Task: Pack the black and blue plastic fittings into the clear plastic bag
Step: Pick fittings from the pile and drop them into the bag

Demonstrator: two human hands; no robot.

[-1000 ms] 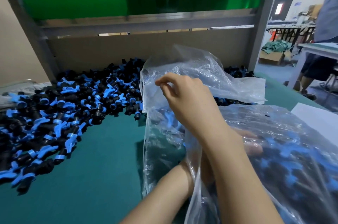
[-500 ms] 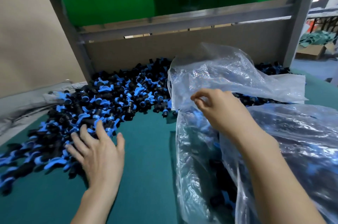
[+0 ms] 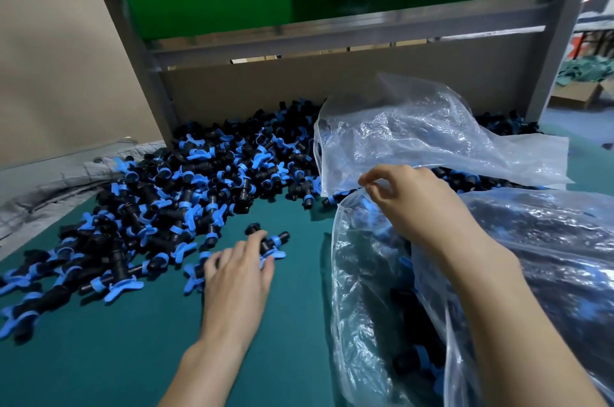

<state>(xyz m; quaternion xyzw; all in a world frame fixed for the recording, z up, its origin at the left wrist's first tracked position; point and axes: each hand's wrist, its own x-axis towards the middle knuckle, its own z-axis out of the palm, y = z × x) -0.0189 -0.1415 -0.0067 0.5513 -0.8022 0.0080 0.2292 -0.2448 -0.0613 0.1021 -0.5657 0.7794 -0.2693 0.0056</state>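
Hundreds of fittings (image 3: 199,180), black bodies with blue wing clips, lie heaped on the green table (image 3: 133,356). The heap runs from the cardboard back panel (image 3: 332,80) out to the near left edge. More show behind the bag, far right.

Clear plastic bag (image 3: 362,307): slumped on the table at right, mouth turned left toward the heap. Dark and blue shapes show through the film low inside, so it is partly filled; the count is not readable. A loose sheet of clear film (image 3: 415,134) lies crumpled over the heap just behind it. Cannot tell whether that is a separate bag.

Right hand (image 3: 415,207): thumb and forefinger pinch the bag's upper rim and hold it up so the mouth gapes.

Left hand (image 3: 237,280): palm down at the heap's near edge, fingers (image 3: 255,242) nearly straight and laid over a few stray fittings. It is not closed round any that I can see.

Judgement: mid-task. Some stock is bagged, but the bulk is on the table. The batch under the left hand looks set to be swept or scooped toward the open mouth. Many such loads are left.
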